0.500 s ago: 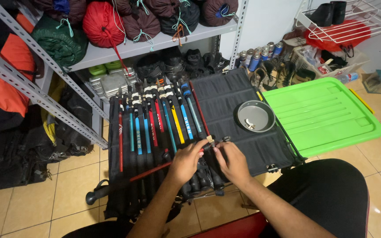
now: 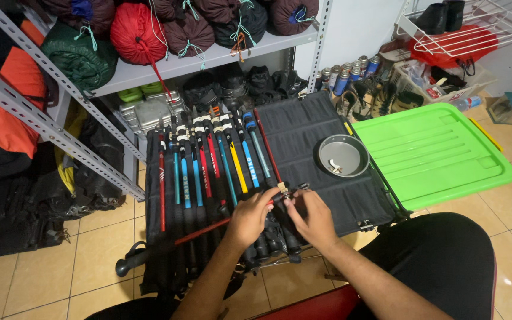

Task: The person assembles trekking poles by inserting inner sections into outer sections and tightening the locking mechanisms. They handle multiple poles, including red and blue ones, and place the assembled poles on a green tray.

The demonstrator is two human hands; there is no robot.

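Observation:
My left hand (image 2: pixel 250 218) grips a red trekking pole (image 2: pixel 200 231) that lies slanted across a row of poles, its black handle (image 2: pixel 127 265) down at the lower left. My right hand (image 2: pixel 311 216) pinches the pole's upper end, where a small metal clamp part (image 2: pixel 284 188) shows between the fingertips of both hands. Beneath them several trekking poles (image 2: pixel 214 163) in red, blue, teal and yellow lie side by side on a black fabric table (image 2: pixel 303 130).
A grey metal bowl (image 2: pixel 343 156) with a small part inside sits on the black fabric. A bright green plastic lid (image 2: pixel 434 151) lies to the right. Metal shelving (image 2: pixel 48 127) with stuffed sleeping bags (image 2: pixel 140 29) stands behind, gas canisters (image 2: pixel 348 71) beside it.
Both hands have stayed at the pole's upper end; the fingers have shifted slightly around the clamp part.

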